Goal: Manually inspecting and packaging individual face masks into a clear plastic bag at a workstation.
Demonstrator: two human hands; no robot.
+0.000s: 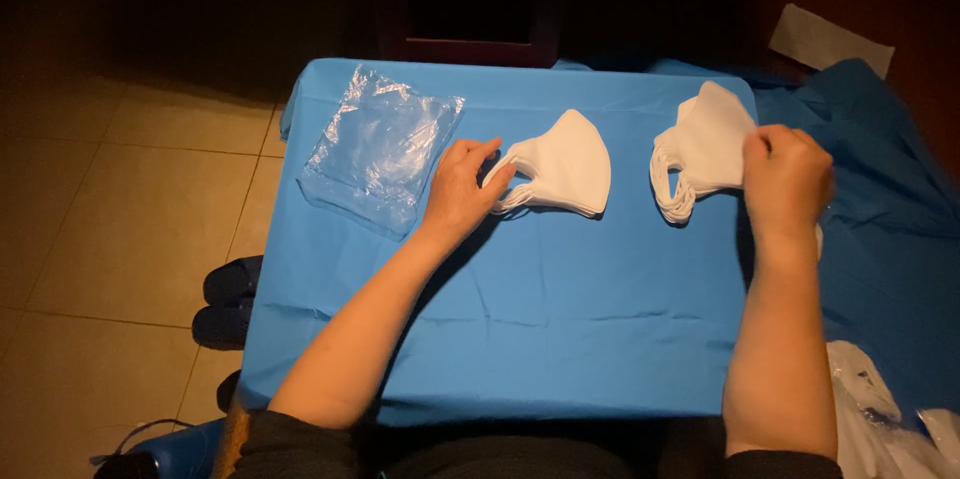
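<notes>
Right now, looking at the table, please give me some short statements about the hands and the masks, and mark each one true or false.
1. The left hand touches the middle stack of masks. True.
2. The right hand holds a pair of scissors. False: it grips the right stack of masks.
3. The plastic bag lies left of both stacks. True.
4. The table cover is red. False: it is blue.

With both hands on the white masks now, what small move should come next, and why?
Probably the left hand should close its grip on the middle mask stack at the ear-loop end. Its fingers already touch there, the clear plastic bags lie just beside it, and the right hand steadies the other mask stack.
</notes>
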